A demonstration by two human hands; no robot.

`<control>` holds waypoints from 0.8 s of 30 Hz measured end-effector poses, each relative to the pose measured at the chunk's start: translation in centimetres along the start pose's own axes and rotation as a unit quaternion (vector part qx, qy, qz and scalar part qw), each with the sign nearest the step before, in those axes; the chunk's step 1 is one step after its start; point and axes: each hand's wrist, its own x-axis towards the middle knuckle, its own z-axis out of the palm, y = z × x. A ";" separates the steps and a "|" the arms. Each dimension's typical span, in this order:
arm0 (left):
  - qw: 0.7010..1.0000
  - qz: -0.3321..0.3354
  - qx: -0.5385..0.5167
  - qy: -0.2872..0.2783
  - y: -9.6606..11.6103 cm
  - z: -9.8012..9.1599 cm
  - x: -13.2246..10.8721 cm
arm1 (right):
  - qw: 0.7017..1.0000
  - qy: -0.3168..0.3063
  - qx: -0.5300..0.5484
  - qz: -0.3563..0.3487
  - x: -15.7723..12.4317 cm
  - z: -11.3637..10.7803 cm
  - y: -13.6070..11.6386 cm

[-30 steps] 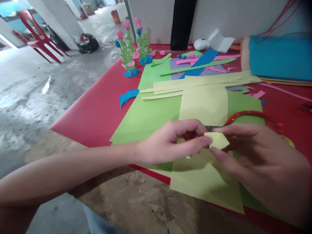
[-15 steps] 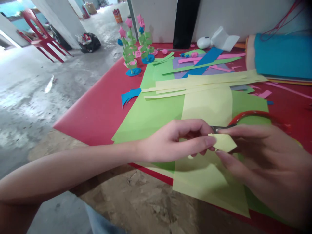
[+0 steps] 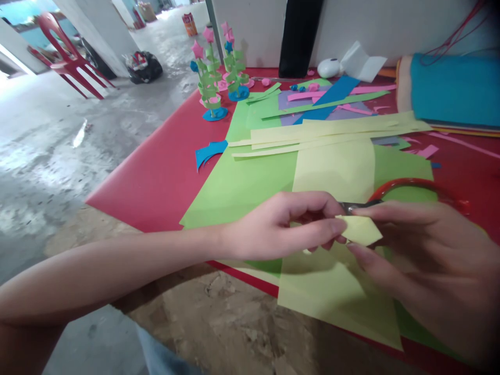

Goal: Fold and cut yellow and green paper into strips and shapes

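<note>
A small pale-yellow folded paper piece, flat with angled corners, is held between my two hands above the table. My left hand pinches its left end between thumb and curled fingers. At the upper and lower edges, the thumb and forefinger of my right hand grip the same piece. Behind the fingers lie scissors with a red-orange handle, their blades partly hidden. Beneath the hands are a pale-yellow sheet and a green sheet.
Several yellow paper strips lie across the sheets. Paper flower stems with blue bases stand at the back left. A black phone-like slab leans on the wall. Coloured sheets are stacked at right. Blue scraps lie near the left edge.
The view has shifted very slightly. Both hands keep the same grip on the folded yellow paper, with no clear movement between them.
</note>
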 end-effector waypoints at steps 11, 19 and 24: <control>1.000 0.018 -0.014 -0.006 0.0 -0.1 0.0 | 0.999 0.002 -0.003 0.036 0.0 -0.1 0.0; 0.999 0.019 -0.027 -0.017 0.1 -0.2 0.1 | 0.993 0.001 0.009 0.114 0.1 -0.2 -0.4; 0.999 0.010 -0.012 -0.028 0.4 -0.4 0.0 | 0.993 -0.005 0.018 0.121 0.3 -0.1 -0.6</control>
